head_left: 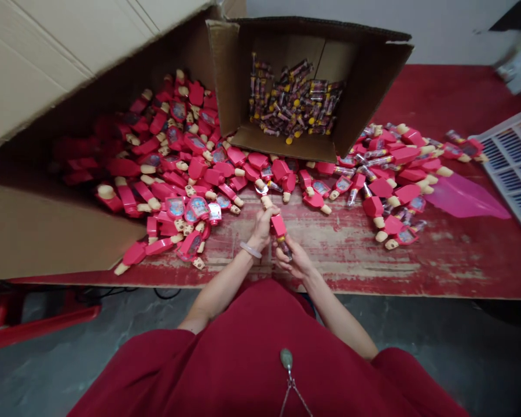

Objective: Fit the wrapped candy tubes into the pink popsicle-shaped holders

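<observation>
A worn red table (342, 269) holds apparently plastic toys (380, 187).

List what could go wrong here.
The pink piece in the right hand and the pale-tipped piece in the left hand might slip and drop. Loose pink pieces lying close to the front edge of the table could get knocked onto the floor.

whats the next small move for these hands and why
Probably bring the red piece in the right hand up against the beige-tipped piece in the left hand, since the hands are close together and each grips its piece near the other.
</observation>
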Motion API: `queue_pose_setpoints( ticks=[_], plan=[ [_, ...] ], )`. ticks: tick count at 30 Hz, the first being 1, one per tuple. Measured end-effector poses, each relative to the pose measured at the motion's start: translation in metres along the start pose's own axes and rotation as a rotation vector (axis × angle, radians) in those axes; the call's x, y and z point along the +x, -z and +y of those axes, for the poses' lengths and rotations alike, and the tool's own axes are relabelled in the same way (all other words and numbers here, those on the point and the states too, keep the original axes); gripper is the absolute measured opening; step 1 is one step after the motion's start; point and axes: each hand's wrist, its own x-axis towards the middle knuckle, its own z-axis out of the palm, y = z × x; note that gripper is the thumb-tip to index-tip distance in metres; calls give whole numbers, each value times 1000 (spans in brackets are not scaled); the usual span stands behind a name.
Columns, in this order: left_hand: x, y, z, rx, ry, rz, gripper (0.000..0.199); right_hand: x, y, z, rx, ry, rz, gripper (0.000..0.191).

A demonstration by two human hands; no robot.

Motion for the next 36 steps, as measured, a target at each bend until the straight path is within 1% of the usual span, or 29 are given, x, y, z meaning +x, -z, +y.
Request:
queue_pose_setpoints(
  ticks=[1,2,3,4,5,7,8,9,10,11,12,13,15,16,18,19,21,23,25,27,28,32,34,36],
  plan=[
    [6,1,-2,98,-54,-14,23,2,11,-4,34,-14,14,62],
    [13,2,-4,231,-119,-22,20,5,26,-14,42,-5,70,60],
    [21,4,-5,391,-183,-22,18,8,44,-28,36,23,156,57],
    [28,6,-6,561,-235,-15,20,12,66,-48,26,76,264,53],
    [35,9,-8,731,-275,-15,26,16,90,-71,24,168,403,50],
    [45,15,-11,1034,-310,-42,45,26,136,-124,45,397,608,45],
    [47,18,-12,1153,-313,-64,53,32,153,-149,31,497,680,45],
    [49,21,-15,1243,-317,-85,59,38,164,-169,-2,554,728,43],
    [49,23,-17,1303,-324,-101,63,46,169,-184,-47,587,761,40],
    [48,26,-19,1337,-340,-115,64,54,166,-191,-118,593,764,37],
    [45,28,-22,1351,-363,-125,62,63,157,-191,-213,572,735,35],
    [42,29,-24,1353,-389,-132,58,74,142,-184,-332,535,683,34],
    [32,32,-29,1348,-422,-131,46,96,104,-157,-642,439,527,33],
    [25,34,-31,1354,-429,-123,40,107,84,-142,-820,410,472,33],
    [10,40,-33,1388,-434,-94,27,129,49,-116,-1180,348,426,35],
    [3,43,-33,1411,-431,-73,22,138,37,-107,-1343,293,420,38],
    [-10,52,-33,1439,-398,-17,17,152,21,-97,-1569,162,407,39],
    [-17,61,-31,1423,-352,53,21,157,17,-91,-1660,77,378,37],
    [-16,67,-28,1390,-329,109,37,153,20,-86,-1683,62,352,36],
    [-12,68,-26,1386,-324,96,55,143,26,-80,-1709,43,329,37],
    [-9,67,-25,1400,-319,62,57,137,30,-77,-1720,33,315,38],
    [-8,60,-25,1462,-314,-104,39,111,43,-67,-1749,30,240,40],
    [-14,60,-26,1444,-321,-131,35,98,48,-62,-1755,40,198,37],
    [-21,66,-28,1370,-307,-117,31,85,51,-55,-1764,47,171,36]
  ],
)
